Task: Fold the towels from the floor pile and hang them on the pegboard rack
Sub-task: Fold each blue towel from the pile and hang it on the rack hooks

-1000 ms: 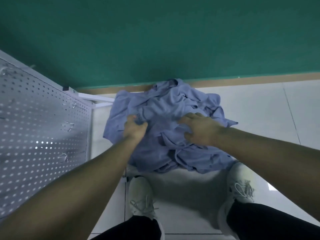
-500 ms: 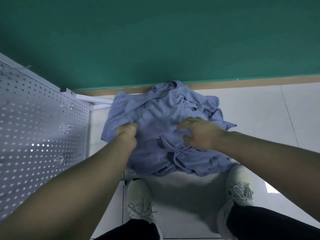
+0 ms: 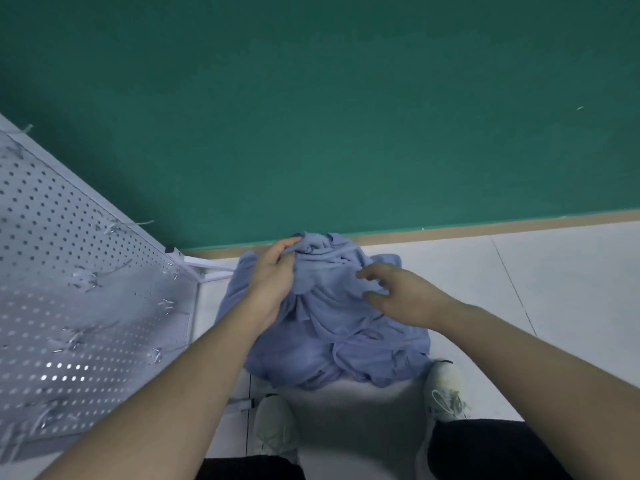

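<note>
Pegboard rack [image 3: 79, 306]: white perforated panel, far left, standing on the floor; several wire hooks [image 3: 83, 280] project from it, none carrying a towel. No folded item hung yet, so the task looks to be at its first stage.

Left hand [image 3: 273, 278]: fingers curled round a bunched edge of blue towel [image 3: 311, 268] at the top of the heap, near the skirting. A second ago this hand was pressed lower, in the middle of the pile; it has since come up and away from the body, and the cloth it pinches now rises with it.

Towel pile [image 3: 346, 341]: blue, crumpled, on the pale tiled floor [image 3: 536, 289] between rack and right arm, against the green wall [image 3: 346, 116]. It appears drawn taller and narrower than before, which suggests one towel is being separated from the rest.

Right hand [image 3: 394, 292]: a second ago it gripped the cloth; now the fingers are spread and loose, just over the towel, holding nothing. Likely next: finding a second edge so the piece can be lifted clear and folded.

White shoes [image 3: 273, 431]: bottom of view, either side of the pile's near edge.
</note>
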A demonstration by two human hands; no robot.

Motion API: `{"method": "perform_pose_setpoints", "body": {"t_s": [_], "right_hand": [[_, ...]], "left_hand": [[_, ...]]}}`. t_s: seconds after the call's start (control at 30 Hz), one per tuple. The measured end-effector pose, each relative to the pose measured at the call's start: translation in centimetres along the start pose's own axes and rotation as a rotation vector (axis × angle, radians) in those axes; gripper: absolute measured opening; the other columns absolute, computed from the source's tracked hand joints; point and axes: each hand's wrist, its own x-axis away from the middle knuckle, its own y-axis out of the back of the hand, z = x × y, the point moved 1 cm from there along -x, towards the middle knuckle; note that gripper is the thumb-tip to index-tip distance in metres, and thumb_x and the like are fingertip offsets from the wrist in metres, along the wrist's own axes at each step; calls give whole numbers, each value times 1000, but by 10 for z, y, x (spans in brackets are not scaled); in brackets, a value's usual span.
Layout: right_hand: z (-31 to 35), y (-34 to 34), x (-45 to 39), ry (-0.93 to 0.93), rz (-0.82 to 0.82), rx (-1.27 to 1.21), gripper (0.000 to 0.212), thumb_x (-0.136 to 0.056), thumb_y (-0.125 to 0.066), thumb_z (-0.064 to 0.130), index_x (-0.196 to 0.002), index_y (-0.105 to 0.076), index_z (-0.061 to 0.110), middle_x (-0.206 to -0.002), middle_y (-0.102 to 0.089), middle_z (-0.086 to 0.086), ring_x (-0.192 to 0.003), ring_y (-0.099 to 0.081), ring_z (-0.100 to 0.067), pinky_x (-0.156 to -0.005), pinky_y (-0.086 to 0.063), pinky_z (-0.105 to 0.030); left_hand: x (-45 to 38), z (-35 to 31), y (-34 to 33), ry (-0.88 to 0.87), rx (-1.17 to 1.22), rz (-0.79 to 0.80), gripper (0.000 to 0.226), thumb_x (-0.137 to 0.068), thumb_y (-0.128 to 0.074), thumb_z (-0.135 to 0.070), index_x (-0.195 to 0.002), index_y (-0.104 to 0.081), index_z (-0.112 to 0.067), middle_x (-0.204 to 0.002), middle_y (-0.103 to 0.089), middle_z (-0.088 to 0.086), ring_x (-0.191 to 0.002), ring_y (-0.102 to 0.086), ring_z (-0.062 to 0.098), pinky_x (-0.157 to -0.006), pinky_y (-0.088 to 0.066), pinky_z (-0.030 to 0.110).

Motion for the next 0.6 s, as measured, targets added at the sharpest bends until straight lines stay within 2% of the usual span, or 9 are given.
{"method": "perform_pose_setpoints", "body": {"t_s": [0.07,0.1,0.17,0.27,0.33,0.4,0.5,0.57,0.6], "right_hand": [[8,9,17,52,-106,-96,34,-96,-59,22,-130,-57,26,-130,-60,4,-102,-54,-10,-78,-36,-6],[11,14,26,62,-152,-150,31,-96,-61,23,-127,-58,29,-127,-61,6,-100,-55,-10,-78,-36,-6],[15,21,42,83,-228,-244,30,-96,-63,25,-125,-57,32,-125,-62,8,-103,-59,-11,-84,-40,-13],[25,30,63,155,-283,-302,37,-95,-63,21,-129,-54,34,-128,-57,12,-109,-60,-10,-91,-43,-19],[32,34,75,231,-302,-312,45,-94,-65,20,-128,-47,44,-131,-52,16,-111,-57,-4,-93,-44,-22],[41,35,83,309,-297,-337,56,-93,-67,20,-130,-40,52,-139,-46,19,-117,-52,2,-97,-45,-23],[56,37,92,414,-269,-347,68,-90,-72,22,-138,-34,52,-146,-39,23,-128,-46,4,-101,-39,-13],[64,38,93,472,-276,-358,71,-88,-75,23,-140,-34,49,-141,-47,22,-129,-47,5,-104,-39,-14],[66,39,92,482,-294,-368,70,-87,-76,22,-138,-36,48,-133,-56,18,-126,-51,2,-105,-42,-19]], "left_hand": [[23,-18,-2,-118,-129,11,32,-104,-39,-3,-110,-65,-20,-103,-67,-3,-83,-61,5,-66,-45,5],[33,-26,-2,-188,-197,4,32,-104,-39,-3,-107,-64,-22,-103,-63,-3,-85,-58,5,-66,-40,0],[49,-39,-4,-305,-278,-9,33,-103,-42,-2,-103,-63,-28,-110,-56,1,-96,-53,6,-75,-34,-3],[72,-55,-6,-390,-306,4,36,-101,-44,0,-100,-65,-29,-116,-56,1,-99,-53,-7,-83,-33,-3],[87,-63,-9,-434,-310,52,40,-99,-43,4,-98,-66,-29,-114,-63,-2,-97,-55,-13,-84,-35,0],[101,-70,-10,-470,-297,112,45,-97,-41,7,-95,-67,-30,-105,-69,-12,-94,-57,-15,-84,-37,2],[117,-81,-12,-511,-300,159,49,-97,-42,7,-91,-66,-35,-91,-67,-33,-90,-58,-15,-81,-39,4],[124,-89,-14,-555,-300,146,47,-98,-46,4,-93,-64,-39,-91,-66,-36,-90,-59,-12,-79,-41,5],[125,-91,-15,-576,-289,128,45,-98,-48,1,-95,-63,-41,-92,-66,-34,-91,-60,-9,-79,-43,8]]}}
